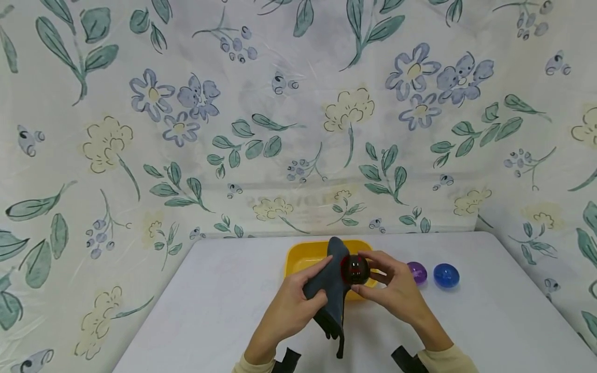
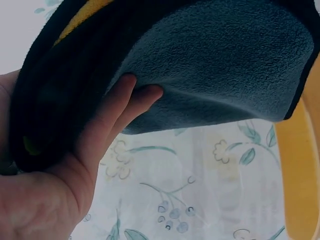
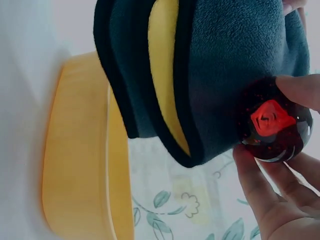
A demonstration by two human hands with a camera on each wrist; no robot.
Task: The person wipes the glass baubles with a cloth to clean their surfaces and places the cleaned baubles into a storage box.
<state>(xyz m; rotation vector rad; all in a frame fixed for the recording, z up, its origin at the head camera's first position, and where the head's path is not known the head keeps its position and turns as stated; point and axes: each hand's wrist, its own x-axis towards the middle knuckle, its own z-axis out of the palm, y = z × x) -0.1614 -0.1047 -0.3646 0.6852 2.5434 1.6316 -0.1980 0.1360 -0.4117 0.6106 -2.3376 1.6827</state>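
Dark red, shiny round ball (image 1: pixel 355 270) is up in front of the yellow plastic tub (image 1: pixel 298 257), pinched by the right hand's (image 1: pixel 396 285) thumb and fingers. It seems to touch the soft blue-grey cloth with black edges (image 1: pixel 332 290). Cloth, ball and hands hide much of the tub, so I cannot see all its inside. The right hand seems to cover a bit of the shiny purple ball (image 1: pixel 418 272). The left hand (image 1: pixel 296 300) grips the cloth, some fingers hidden. Both arms reach forward, their cream sleeves (image 1: pixel 449 360) cut off below.
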